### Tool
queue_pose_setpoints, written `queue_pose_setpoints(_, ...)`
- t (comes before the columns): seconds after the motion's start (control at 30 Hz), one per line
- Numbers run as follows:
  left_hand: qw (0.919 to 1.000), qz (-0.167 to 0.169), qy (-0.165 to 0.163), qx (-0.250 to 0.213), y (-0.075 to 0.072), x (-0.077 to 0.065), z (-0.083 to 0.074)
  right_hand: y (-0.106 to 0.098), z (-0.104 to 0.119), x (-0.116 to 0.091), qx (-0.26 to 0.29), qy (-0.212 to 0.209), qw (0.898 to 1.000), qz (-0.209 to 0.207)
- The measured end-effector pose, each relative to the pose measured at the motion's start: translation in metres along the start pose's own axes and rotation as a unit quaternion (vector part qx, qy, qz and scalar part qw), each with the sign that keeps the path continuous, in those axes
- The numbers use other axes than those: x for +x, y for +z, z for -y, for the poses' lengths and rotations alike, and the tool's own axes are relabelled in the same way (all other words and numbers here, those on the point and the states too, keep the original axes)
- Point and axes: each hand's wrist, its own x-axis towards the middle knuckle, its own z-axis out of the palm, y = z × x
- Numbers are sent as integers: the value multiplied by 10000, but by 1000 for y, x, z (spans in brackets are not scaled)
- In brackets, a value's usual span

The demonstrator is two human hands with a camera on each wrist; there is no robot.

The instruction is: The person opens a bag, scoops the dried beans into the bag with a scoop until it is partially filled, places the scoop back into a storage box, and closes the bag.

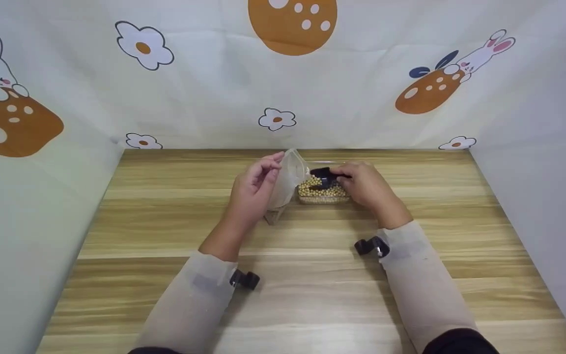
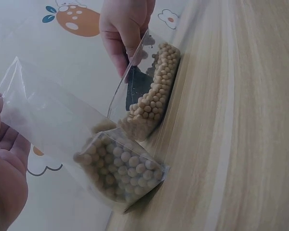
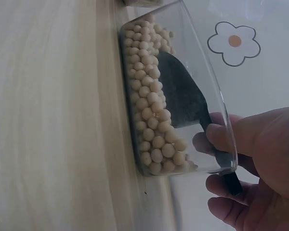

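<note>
My left hand (image 1: 249,189) holds a translucent plastic bag (image 1: 287,183) by its upper edge, its mouth gaping toward the right. Round, pale yellow beans fill the bottom of the bag, which rests on the table in the left wrist view. Just right of it is a clear rectangular container (image 3: 195,43) holding a layer of the same beans (image 3: 147,96). My right hand (image 1: 369,186) grips the handle of a black scoop (image 3: 180,91) over the container's right end. The scoop's blade dips among the beans, its tip partly hidden by them.
The wood-grain table (image 1: 307,295) is bounded by a printed cloth (image 1: 214,88) at the back and both sides. Container and bag stand close to the back cloth. A small black camera (image 1: 246,279) is strapped on the left wrist, another (image 1: 371,247) on the right.
</note>
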Motion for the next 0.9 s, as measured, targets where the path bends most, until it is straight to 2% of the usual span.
queue_pose_setpoints(0.33, 10000, -23, 25, 47, 0, 0, 0, 3, -2, 1, 139, 93, 9999, -28)
queue_pose_setpoints(0.7, 10000, -48, 11, 48, 1, 1, -1, -7, -15, -1, 749, 305, 9966, -143)
queue_pose_setpoints(0.9, 10000, -2, 59, 19, -1, 1, 1, -14, -22, -2, 1241, 488, 9910, -102)
